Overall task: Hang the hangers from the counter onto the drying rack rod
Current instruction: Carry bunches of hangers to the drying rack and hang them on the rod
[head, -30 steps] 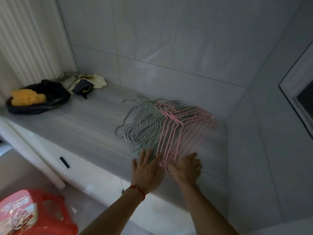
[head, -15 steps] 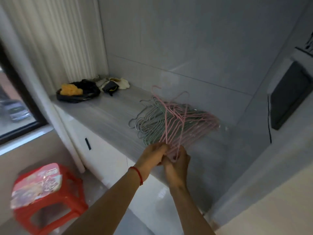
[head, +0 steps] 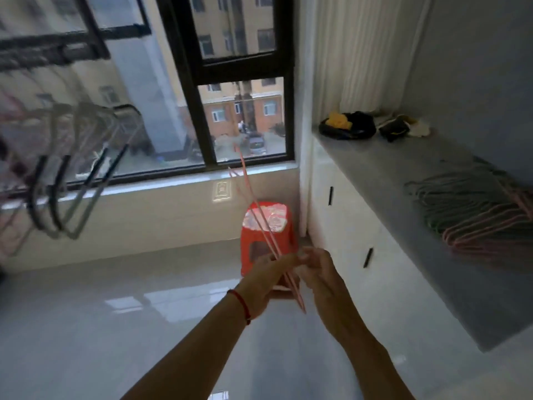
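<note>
Both hands hold a small bunch of thin pink hangers (head: 261, 215) edge-on in front of me, hooks pointing up toward the window. My left hand (head: 266, 280) grips their lower part, and my right hand (head: 318, 272) pinches them from the right. The pile of green and pink hangers (head: 473, 210) lies on the grey counter (head: 383, 168) at the right. At the upper left runs the dark drying rack rod (head: 54, 51), blurred, with several hangers (head: 72, 168) hanging below it.
A red plastic stool (head: 266, 226) stands on the glossy floor just beyond my hands, beside the white cabinet (head: 343, 215). A black bag with a yellow item (head: 346, 127) and cloths sit at the counter's far end. A dark-framed window (head: 245, 67) fills the wall ahead.
I have lifted a few pink hangers off the counter pile and turned left, away from the counter toward the window and rack. Both hands still hold the hangers together.
</note>
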Motion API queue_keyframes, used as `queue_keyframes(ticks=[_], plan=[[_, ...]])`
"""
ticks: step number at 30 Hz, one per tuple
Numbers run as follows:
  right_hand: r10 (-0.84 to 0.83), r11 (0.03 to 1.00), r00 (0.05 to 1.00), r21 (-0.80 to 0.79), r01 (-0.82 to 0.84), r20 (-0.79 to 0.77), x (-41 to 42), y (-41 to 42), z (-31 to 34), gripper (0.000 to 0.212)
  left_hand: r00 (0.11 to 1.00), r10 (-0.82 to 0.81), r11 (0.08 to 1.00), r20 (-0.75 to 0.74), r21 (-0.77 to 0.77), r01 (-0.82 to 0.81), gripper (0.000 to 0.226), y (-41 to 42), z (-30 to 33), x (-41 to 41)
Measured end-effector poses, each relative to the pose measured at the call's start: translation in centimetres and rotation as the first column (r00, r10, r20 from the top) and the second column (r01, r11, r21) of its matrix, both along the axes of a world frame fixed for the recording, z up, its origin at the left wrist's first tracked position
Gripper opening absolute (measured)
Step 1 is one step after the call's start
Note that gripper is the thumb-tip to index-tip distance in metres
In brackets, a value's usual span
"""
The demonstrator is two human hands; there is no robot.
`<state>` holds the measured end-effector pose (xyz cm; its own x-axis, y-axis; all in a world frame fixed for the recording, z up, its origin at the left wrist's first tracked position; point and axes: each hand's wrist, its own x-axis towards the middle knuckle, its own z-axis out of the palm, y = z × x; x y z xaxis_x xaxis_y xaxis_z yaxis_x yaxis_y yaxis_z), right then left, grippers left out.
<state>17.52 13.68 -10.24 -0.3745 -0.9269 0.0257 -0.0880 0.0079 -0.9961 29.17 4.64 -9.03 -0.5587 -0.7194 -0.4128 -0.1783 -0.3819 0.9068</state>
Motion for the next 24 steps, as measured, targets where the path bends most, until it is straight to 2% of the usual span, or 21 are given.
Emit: queue_keyframes(ticks=[3,7,11,19,24], plan=[[0.148,0.989,0.988,-0.013,-0.148,-0.052,5.3,-1.4,0.9,0.031,0.993,0.109,0.992,0.042,0.063,-0.111,0.062,0.9,-0.4,6.5],[0.192,0.976,0.975,-0.084,-0.202,-0.115,11.6,-2.5,1.8,0.021,0.977,0.192,0.963,0.089,0.173,-0.205,0.069,2.8,-0.2,14.1],[0.34,0.926,0.914,-0.092,-0.366,-0.222,19.8,-3.4,2.9,0.018,0.953,0.295,0.923,0.064,0.238,-0.302,0.08,4.6,-0.2,23.0],[0.511,0.826,0.808,-0.09,-0.556,-0.294,36.0,-2.8,3.8,0.016,0.858,0.509,0.81,0.067,0.3,-0.504,0.057,7.7,-0.6,42.0],[0.532,0.786,0.794,-0.175,-0.592,-0.295,45.6,-2.9,6.6,0.018,0.81,0.586,0.774,0.028,0.277,-0.57,0.064,8.1,0.4,52.4]])
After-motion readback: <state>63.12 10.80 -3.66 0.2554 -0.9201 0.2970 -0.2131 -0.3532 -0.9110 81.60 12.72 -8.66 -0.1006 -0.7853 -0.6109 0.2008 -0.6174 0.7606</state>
